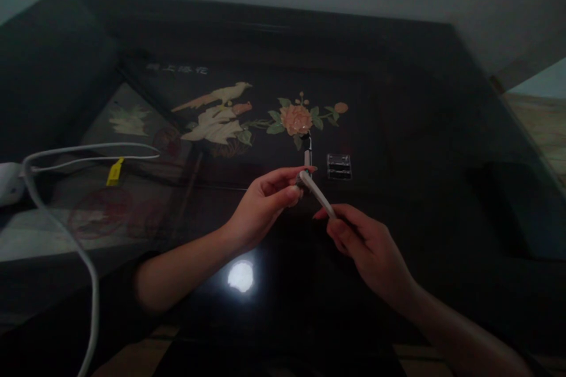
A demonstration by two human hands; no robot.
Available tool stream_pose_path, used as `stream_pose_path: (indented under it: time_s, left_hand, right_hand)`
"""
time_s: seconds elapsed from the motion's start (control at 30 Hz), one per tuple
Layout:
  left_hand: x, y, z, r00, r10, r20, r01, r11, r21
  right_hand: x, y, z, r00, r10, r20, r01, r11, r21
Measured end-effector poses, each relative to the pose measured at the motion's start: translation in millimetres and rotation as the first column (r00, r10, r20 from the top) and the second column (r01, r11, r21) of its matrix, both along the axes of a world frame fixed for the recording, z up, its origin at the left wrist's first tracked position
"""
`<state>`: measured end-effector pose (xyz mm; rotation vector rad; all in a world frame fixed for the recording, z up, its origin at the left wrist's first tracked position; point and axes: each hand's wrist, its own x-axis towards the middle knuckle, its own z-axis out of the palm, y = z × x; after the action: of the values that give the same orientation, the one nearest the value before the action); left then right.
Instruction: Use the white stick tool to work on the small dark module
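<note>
The tabletop (398, 129) is dark and glossy, with a bright spot of light mirrored near its near edge. An inlaid picture fills its middle towards the far edge: a pale bird (219, 112) on the left, an orange flower with green leaves (297, 119) to its right, and a line of small characters (181, 69) above them. A small clear ridged piece (339, 166) lies just right of the middle. A white cable (88, 156) with a yellow tag (115, 172) runs in from the left edge, where a white block (9, 182) sits.
</note>
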<state>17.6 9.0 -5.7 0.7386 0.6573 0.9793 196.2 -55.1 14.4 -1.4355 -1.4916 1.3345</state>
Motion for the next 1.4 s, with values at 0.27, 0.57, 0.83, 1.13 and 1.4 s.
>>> stream_pose_path:
  time_s: [0.27,0.57,0.83,1.13,1.4]
  left_hand:
    - [2,0,0.2,0.999,0.024,0.028,-0.022,0.998,-0.055]
    - [0,0,-0.8,0.999,-0.005,0.035,0.006,1.0,-0.021]
    - [0,1,-0.2,0.999,0.007,0.049,-0.006,1.0,-0.01]
    - [-1,0,-1.0,0.999,-0.018,0.047,0.019,1.0,-0.008]
    - [0,-1,-0.1,0.998,-0.003,0.07,0.006,0.999,-0.037]
  right_hand:
    - [2,9,-2.8,0.996,-0.079,0.052,0.08,0.997,-0.009]
    - [0,0,-0.4,1.0,0.004,-0.014,-0.004,1.0,0.015]
    - [1,-3,-1.2,0.998,0.056,0.031,-0.058,0.997,0.044]
    - [3,6,-4.3,0.992,-0.047,0.114,0.035,0.994,0.108]
    - [4,5,-9.1,0.989,-0.127,0.07,0.118,0.985,0.128]
